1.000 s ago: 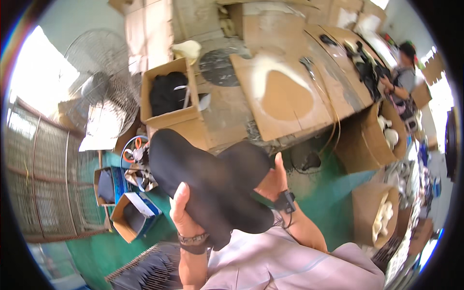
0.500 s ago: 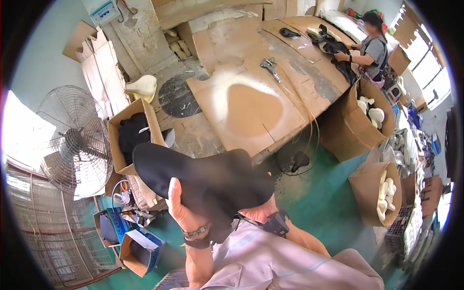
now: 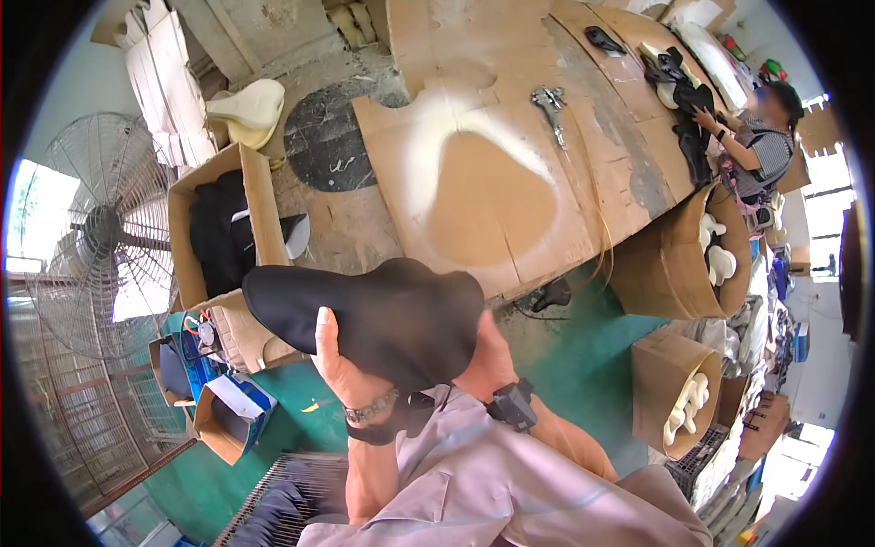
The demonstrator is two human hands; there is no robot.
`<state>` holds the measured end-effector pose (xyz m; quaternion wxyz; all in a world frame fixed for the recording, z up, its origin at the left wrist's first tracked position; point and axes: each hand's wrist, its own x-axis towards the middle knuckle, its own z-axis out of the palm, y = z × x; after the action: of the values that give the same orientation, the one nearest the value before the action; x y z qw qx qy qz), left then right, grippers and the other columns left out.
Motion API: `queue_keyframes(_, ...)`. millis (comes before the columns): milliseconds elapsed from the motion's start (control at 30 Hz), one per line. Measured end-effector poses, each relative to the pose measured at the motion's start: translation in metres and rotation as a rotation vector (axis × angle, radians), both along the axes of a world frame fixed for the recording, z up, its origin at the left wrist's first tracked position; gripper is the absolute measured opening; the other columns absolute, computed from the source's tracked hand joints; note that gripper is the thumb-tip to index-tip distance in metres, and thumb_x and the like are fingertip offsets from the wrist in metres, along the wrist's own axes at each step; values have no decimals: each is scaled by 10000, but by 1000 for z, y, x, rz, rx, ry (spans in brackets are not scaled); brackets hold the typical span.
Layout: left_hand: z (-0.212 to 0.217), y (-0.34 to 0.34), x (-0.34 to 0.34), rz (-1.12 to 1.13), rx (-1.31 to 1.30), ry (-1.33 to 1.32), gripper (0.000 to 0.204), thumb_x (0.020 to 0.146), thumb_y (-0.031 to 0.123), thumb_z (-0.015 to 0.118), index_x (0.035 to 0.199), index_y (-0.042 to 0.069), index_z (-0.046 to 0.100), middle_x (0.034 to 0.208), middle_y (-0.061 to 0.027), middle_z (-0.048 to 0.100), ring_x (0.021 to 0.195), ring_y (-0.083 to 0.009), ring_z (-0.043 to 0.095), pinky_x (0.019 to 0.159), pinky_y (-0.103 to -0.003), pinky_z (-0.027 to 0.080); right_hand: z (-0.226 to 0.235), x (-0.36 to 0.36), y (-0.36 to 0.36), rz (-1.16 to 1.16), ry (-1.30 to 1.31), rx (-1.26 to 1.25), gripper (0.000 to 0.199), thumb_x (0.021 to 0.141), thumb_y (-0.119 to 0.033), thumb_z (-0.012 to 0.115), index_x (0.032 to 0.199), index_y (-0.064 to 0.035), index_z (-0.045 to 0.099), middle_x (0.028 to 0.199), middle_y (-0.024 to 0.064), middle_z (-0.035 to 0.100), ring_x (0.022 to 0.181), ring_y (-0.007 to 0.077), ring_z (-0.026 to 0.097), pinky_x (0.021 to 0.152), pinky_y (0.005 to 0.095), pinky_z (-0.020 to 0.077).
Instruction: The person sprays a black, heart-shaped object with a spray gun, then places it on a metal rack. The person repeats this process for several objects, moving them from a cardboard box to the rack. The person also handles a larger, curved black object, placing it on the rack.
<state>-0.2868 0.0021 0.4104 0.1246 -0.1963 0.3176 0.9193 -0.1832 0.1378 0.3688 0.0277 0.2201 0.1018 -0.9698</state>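
In front of my body I hold a black bicycle saddle cover (image 3: 365, 314), its narrow end toward the left and its broad end to the right. I cannot see whether a foam pad is inside. My left hand (image 3: 348, 369) is closed on its near edge, thumb up along the side. Around the broad end curls my right hand (image 3: 492, 356), its fingers partly hidden by the black material. Beyond the cover lies a cardboard sheet (image 3: 492, 205) with a whitish sprayed outline. A spray gun (image 3: 550, 109) with a hose rests on the table past it.
At left, a cardboard box (image 3: 270, 205) holds black pieces beside a cream foam saddle (image 3: 255, 105). A large wire fan (image 3: 100, 228) stands farther left. To the right are boxes (image 3: 661, 264) of foam saddles. A co-worker (image 3: 766, 146) handles black pieces at the far right.
My view has shifted, so the table and boxes sit differently. The saddle cover has turned slightly, and more of my right hand shows at its broad end.
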Motion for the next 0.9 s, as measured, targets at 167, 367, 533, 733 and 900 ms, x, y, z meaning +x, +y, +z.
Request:
queue_keyframes(167, 10, 48, -7, 16, 79, -64, 305, 949, 307, 665, 1136, 66, 683, 1135, -80, 711, 1021, -264, 671, 933, -428, 538, 11, -20, 38, -25, -84, 62, 556, 946, -240, 704, 1430, -53, 502, 1438, 93, 561, 1329, 234, 531, 1123, 423, 423)
queue_keyframes(367, -4, 103, -5, 61, 252, -166, 342, 957, 326, 663, 1155, 48, 673, 1153, -103, 709, 1048, -281, 669, 971, -442, 527, 40, -53, 124, -53, -155, 389, 339, 905, -68, 680, 1235, -25, 618, 1181, 95, 678, 1062, 205, 663, 931, 376, 552)
queue_keyframes(533, -40, 148, -3, 141, 421, -152, 350, 976, 311, 642, 1173, 22, 660, 1183, -136, 702, 1064, -302, 671, 990, -454, 525, 66, -86, 189, 90, -57, 577, 373, 888, -43, 684, 1249, -18, 592, 1149, 91, 671, 1025, 206, 660, 904, 369, 554)
queue_keyframes(733, -54, 208, 12, 205, 496, -180, 411, 1026, 361, 560, 1230, 13, 638, 1239, -147, 679, 1125, -312, 654, 1019, -468, 515, 87, -84, 233, 62, 50, 802, 275, 865, -10, 706, 1130, 46, 660, 1078, 91, 710, 948, 162, 683, 864, 322, 564)
queue_keyframes(900, -46, 234, 17, 177, 482, -207, 431, 1021, 385, 575, 1259, 30, 628, 1265, -124, 666, 1146, -292, 645, 1023, -469, 511, 97, -64, 260, -8, 1, 828, 392, 852, 11, 684, 1234, 27, 595, 1157, 102, 663, 1006, 179, 659, 893, 337, 553)
